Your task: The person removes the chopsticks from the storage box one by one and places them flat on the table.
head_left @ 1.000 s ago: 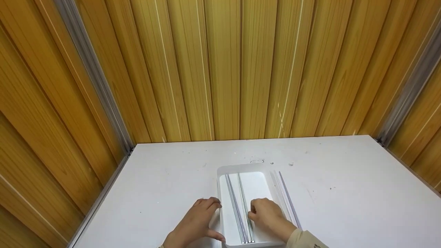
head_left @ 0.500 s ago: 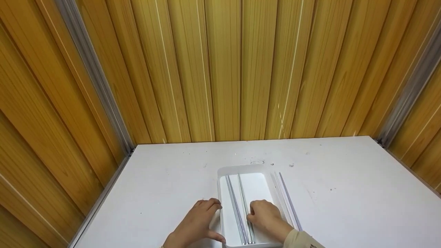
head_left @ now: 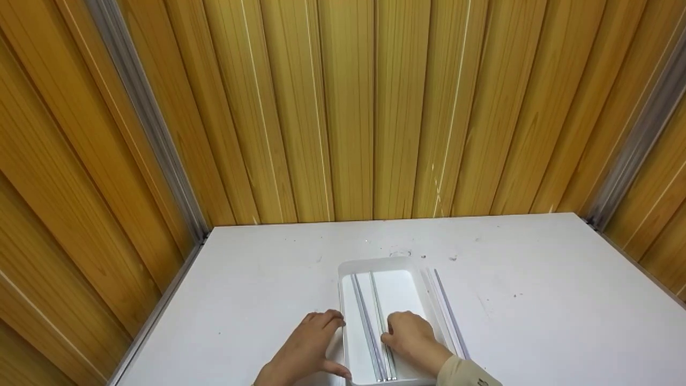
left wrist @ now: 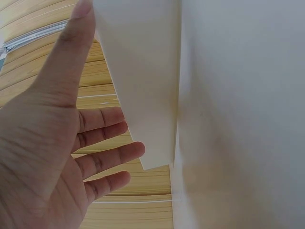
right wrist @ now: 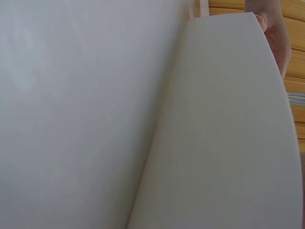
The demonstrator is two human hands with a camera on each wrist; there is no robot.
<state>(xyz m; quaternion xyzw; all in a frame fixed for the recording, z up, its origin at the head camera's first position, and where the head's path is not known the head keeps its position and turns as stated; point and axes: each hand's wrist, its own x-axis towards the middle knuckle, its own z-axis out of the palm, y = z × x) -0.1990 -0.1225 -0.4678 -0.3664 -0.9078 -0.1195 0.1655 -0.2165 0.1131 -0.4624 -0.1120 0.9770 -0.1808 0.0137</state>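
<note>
A long white tray (head_left: 399,281) lies lengthwise on the table, holding a few thin chopstick-like sticks with shiny near ends. One purple stick (head_left: 363,308) is on the left, a pale green stick (head_left: 375,295) to its right. My right hand (head_left: 411,339) reaches inside the tray with curled fingers and pinches the green stick partway along; its fingertips are partly hidden. Along the tray's left side, my left hand (head_left: 305,346) spreads thumb and fingers, resting them against the wall. In the left wrist view, the extended fingers (left wrist: 110,160) touch the white wall (left wrist: 147,86).
Outside the tray's right wall, more thin sticks (head_left: 451,316), white and purple, lie on the white table (head_left: 536,300). Wood-patterned panels (head_left: 353,107) rise behind the table and at both sides, with grey metal posts (head_left: 155,134) in the corners.
My right hand has shifted slightly left within the tray, staying at the green stick. The left hand keeps its place at the wall.
</note>
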